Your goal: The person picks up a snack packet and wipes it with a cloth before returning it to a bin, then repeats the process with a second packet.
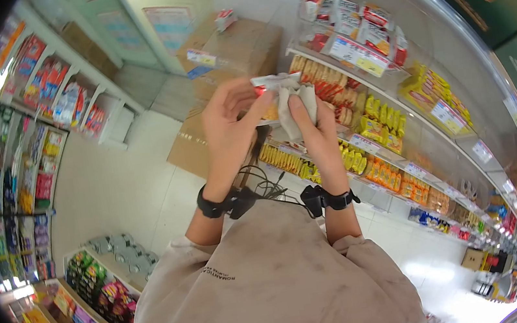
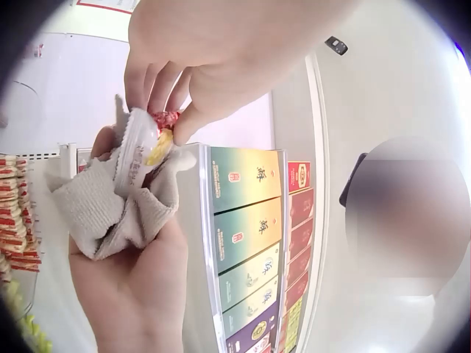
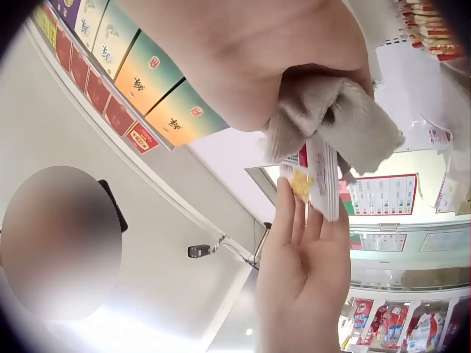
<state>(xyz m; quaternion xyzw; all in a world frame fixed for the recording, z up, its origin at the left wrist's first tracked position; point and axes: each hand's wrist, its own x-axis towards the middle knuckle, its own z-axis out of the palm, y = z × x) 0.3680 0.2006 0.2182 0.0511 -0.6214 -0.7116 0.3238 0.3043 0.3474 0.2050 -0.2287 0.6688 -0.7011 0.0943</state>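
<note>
A small snack packet (image 2: 135, 151), white with red and yellow print and crimped ends, is between my two hands. My left hand (image 1: 228, 129) pinches one side of it with thumb and fingers. In my right hand (image 1: 322, 137) is a crumpled light grey cloth (image 1: 295, 114), gripped with the thumb across it. The cloth (image 3: 353, 125) lies against the packet (image 3: 321, 180) in the right wrist view, and folds of it hide part of the wrapper. From the left wrist side, the cloth (image 2: 92, 206) is bunched over the right palm.
Shelves to the right carry rows of packaged snacks (image 1: 375, 126) behind price labels, with bagged goods (image 1: 357, 21) above. Cardboard boxes (image 1: 237, 50) stand ahead, near dark cables (image 1: 268, 183). Green gift boxes (image 2: 246, 176) line a high shelf. More stocked shelves (image 1: 17, 167) stand left.
</note>
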